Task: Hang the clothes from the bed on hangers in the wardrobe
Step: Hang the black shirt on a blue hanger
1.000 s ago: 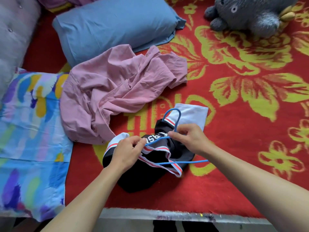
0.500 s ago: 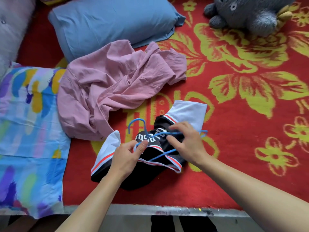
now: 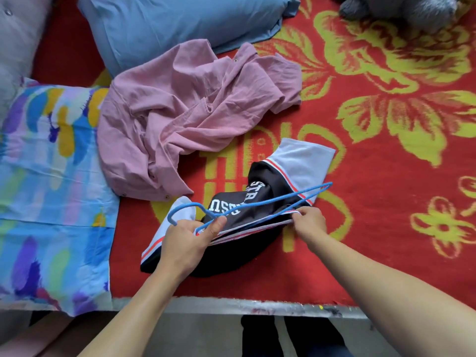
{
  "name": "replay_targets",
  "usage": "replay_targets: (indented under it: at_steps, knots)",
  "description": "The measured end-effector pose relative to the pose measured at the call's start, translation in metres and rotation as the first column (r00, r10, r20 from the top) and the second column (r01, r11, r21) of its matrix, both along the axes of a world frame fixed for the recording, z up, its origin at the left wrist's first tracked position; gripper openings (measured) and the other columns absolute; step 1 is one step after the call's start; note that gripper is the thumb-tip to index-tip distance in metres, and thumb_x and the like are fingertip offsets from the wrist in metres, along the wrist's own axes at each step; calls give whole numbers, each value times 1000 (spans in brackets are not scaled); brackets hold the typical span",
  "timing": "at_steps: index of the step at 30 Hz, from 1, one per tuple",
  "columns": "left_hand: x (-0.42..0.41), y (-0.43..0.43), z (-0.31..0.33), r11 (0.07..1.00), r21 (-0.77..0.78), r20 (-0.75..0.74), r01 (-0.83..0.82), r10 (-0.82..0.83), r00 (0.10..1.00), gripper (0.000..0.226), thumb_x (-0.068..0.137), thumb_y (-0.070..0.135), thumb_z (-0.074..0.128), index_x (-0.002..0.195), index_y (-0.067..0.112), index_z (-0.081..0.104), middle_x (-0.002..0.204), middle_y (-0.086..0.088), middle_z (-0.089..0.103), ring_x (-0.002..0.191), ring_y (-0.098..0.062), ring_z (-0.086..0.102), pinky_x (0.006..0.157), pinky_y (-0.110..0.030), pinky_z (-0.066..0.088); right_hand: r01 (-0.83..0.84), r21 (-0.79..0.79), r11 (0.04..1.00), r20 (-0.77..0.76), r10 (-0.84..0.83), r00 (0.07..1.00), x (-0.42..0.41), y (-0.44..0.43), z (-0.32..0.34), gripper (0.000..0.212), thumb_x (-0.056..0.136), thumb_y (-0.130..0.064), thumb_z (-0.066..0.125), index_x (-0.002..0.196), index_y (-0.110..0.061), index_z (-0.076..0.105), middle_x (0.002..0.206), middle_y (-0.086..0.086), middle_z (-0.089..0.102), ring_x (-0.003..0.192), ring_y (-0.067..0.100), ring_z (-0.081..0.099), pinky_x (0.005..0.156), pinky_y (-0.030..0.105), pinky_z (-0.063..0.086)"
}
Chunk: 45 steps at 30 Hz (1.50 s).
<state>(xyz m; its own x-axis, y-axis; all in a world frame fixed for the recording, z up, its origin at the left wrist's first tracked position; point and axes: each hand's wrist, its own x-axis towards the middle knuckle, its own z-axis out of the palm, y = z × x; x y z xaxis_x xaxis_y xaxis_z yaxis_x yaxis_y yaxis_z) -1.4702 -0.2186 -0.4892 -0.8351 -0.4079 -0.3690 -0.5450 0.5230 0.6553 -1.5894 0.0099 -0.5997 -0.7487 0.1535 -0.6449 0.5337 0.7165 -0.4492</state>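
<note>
A black T-shirt (image 3: 260, 185) with white sleeves, red stripes and white lettering lies on the red bed near its front edge. A thin blue wire hanger (image 3: 260, 203) lies across it, hook pointing left, far corner by the right sleeve. My left hand (image 3: 188, 240) grips the hanger near its neck together with the shirt's collar edge. My right hand (image 3: 310, 221) pinches the striped neckline and pulls it to the right. A crumpled pink shirt (image 3: 185, 114) lies loose behind, toward the left.
The bed has a red cover with yellow flowers (image 3: 386, 130). A blue pillow (image 3: 180, 19) and a grey plush toy (image 3: 401, 9) lie at the back, a colourful pillow (image 3: 49, 181) at the left. The bed's grey front edge (image 3: 244, 305) runs below my arms.
The hanger has turned so its hook points left and it lies flatter over the shirt. My hands have moved apart, stretching the neckline open. The shirt's lettering shows more.
</note>
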Motion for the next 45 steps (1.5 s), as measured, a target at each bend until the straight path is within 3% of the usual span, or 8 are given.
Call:
replay_targets:
  at_steps: [6,11,15,20,23,28,35,45]
  knots:
    - [21,-23,-16,963,-202,150,177,-148,978,86,59,97,23,49,12,30,44,0,34,45,-16,38,50,-37,30,499,-333,800,204,-456,866,-55,50,32,29,75,17,50,94,4,68,72,15,57,54,22,52,40,20,49]
    - [20,-15,-19,926,-282,169,252,-210,963,82,67,92,28,45,13,34,44,1,34,51,-19,41,49,-34,25,-230,-21,973,-224,219,950,-56,35,79,17,74,-6,64,83,-16,76,64,1,64,54,14,54,56,26,44]
    - [4,-10,-8,954,-243,58,175,-166,984,77,68,85,32,60,14,63,47,-2,41,59,-25,49,55,-38,36,-689,16,724,-311,659,685,-32,-13,114,27,76,-36,67,103,-32,70,92,-10,64,83,8,55,71,29,44]
    - [-11,-24,38,972,-167,-243,166,-203,948,38,74,50,43,53,20,39,46,-2,32,50,-26,41,52,-39,36,-802,258,539,-566,757,327,-18,-40,147,41,78,-54,51,105,-27,66,105,-9,64,104,15,56,90,38,42]
    - [-17,-46,77,952,-251,-257,177,-242,936,41,73,47,40,58,9,37,49,-7,37,53,-28,44,53,-42,38,-817,158,555,-629,694,350,-24,-53,190,42,89,-53,47,69,-18,58,59,-6,52,63,16,53,67,37,43]
    - [-19,-94,153,915,-395,-274,87,-207,939,45,69,53,28,64,15,53,63,-2,55,70,-30,55,60,-37,39,-729,67,681,-694,557,457,-59,-49,295,47,86,-56,49,66,-14,59,53,3,49,51,15,46,53,36,36]
    - [-19,-98,285,882,-470,-492,-25,-238,837,50,79,57,44,114,27,65,106,6,62,101,-18,58,93,-42,44,-831,13,556,-786,519,335,-65,-78,445,26,90,-29,67,65,-34,61,52,-7,43,51,6,37,52,31,30]
    - [79,-56,382,828,-480,-616,-288,-85,784,20,87,28,51,82,13,61,71,12,53,70,-11,53,66,-25,37,-958,-165,235,-751,600,276,-6,-76,569,28,92,-19,64,67,-7,64,49,4,49,45,15,40,47,26,36]
